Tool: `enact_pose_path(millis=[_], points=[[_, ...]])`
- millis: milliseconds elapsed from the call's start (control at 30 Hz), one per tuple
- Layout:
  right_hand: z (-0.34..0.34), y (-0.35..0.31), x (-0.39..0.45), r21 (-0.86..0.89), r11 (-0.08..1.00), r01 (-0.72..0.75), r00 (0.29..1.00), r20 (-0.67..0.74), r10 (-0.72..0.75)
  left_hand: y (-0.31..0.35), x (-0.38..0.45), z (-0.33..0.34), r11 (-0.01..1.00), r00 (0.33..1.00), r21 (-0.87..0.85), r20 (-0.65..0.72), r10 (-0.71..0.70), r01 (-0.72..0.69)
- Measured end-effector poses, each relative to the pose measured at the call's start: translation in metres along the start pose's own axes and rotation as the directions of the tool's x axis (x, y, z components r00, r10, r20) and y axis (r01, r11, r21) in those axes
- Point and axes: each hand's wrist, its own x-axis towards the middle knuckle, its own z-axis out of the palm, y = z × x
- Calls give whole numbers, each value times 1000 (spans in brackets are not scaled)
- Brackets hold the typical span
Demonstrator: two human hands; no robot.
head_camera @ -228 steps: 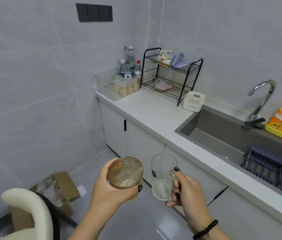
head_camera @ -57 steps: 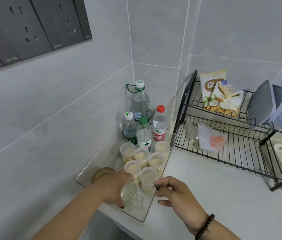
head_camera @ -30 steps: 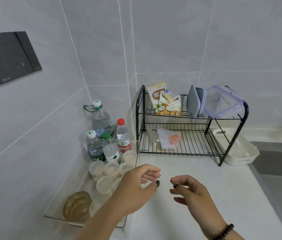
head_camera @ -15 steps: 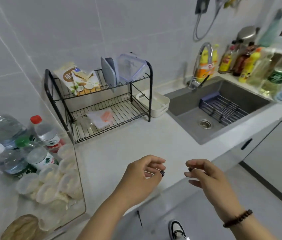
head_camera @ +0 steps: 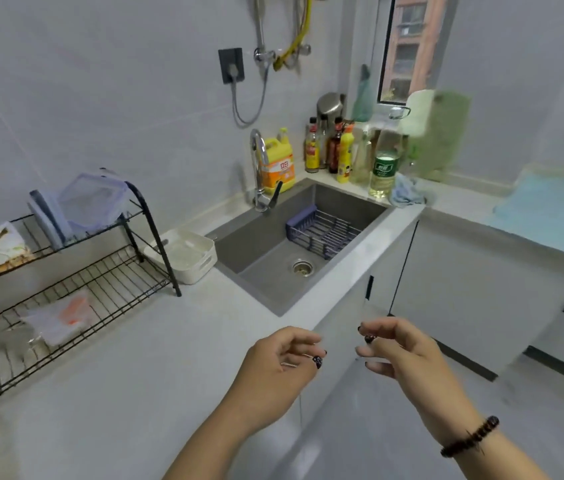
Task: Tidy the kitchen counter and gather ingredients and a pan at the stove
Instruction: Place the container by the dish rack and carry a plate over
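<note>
A pale worktop (head_camera: 142, 368) carries a black wire rack (head_camera: 76, 289) at its left edge, a white tub (head_camera: 201, 268) beside it, and bottles (head_camera: 343, 157) in the back corner.

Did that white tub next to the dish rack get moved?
No. The white tub sits against the dish rack leg beside the sink, as before; only the camera turned.

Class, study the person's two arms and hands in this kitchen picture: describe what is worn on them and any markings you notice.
Both forearms are bare, with no sleeves in view. The right hand has a bracelet of dark round beads at the wrist. The left hand has nothing on its wrist. The fingernails that show on both hands are painted dark. No rings or gloves are visible.
</note>
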Motion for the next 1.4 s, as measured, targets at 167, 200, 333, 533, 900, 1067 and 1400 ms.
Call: enact_pose_path(millis=[167, 200, 333, 533, 900, 1067, 1400], points=[[-96, -11, 26, 10, 999, 32, 994, -107, -31, 42, 51, 80, 999, 996, 4, 66, 52, -53], [-120, -13, 31, 20, 999, 38, 991, -133, -35, 51, 63, 99, 998, 994, 5, 81, 67, -68], [-184, -13, 43, 62, 997, 38, 972, -232, -23, 78, 89, 153, 995, 988, -6, 119, 101, -101], [-281, -5, 35, 110, 993, 32, 922, -388, 13, 112, 127, 248, 987, 956, -97, 253, 148, -127], [-374, 15, 25, 158, 987, -3, 793, -601, 98, 145, 173, 366, 990, 851, -128, 512, 122, -64], [-429, 13, 43, 179, 984, 14, 708, -697, 117, 172, 211, 427, 992, 779, -108, 615, 119, -67], [-550, 8, 119, 208, 978, 11, 555, -815, 167, 224, 317, 563, 990, 670, -122, 730, 135, -67]])
